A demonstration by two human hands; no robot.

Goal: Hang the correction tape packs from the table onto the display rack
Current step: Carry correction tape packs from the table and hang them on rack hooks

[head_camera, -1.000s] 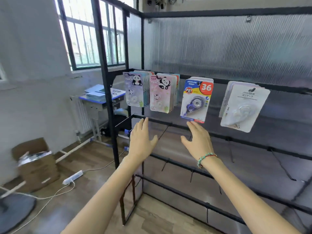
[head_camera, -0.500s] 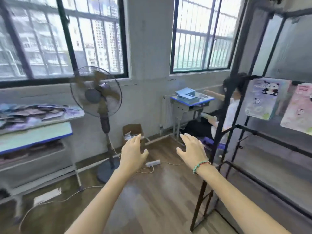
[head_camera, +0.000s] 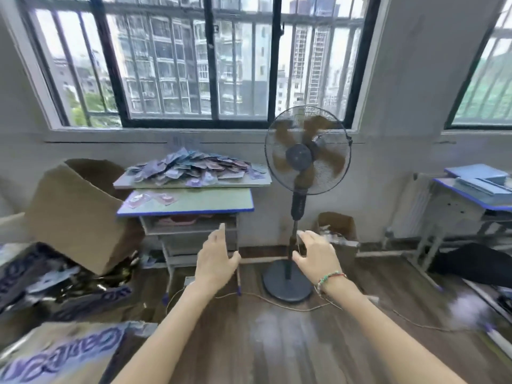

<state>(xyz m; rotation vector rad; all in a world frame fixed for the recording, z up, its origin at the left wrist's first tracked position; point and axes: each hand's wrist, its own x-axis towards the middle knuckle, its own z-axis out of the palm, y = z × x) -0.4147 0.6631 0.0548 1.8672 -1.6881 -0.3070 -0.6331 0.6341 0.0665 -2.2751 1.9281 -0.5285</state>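
A heap of correction tape packs (head_camera: 191, 169) lies on a board on top of a small blue-edged table (head_camera: 216, 202) under the window. A few more packs (head_camera: 149, 199) lie flat on the table's green top. My left hand (head_camera: 217, 260) is stretched out in front of me, fingers straight, holding nothing, below and short of the table. My right hand (head_camera: 317, 256), with a beaded bracelet at the wrist, is held out beside it, fingers relaxed and empty. The display rack is out of view.
A standing fan (head_camera: 306, 157) stands right of the table, its base (head_camera: 288, 284) on the wooden floor with a cable trailing. Cardboard boxes (head_camera: 74, 214) crowd the left. Another small box (head_camera: 336, 230) sits by the wall. A second desk (head_camera: 476, 189) stands at the right.
My view has swung left from the display rack across the room to the table with the packs. Both hands stay raised and empty in front of me.
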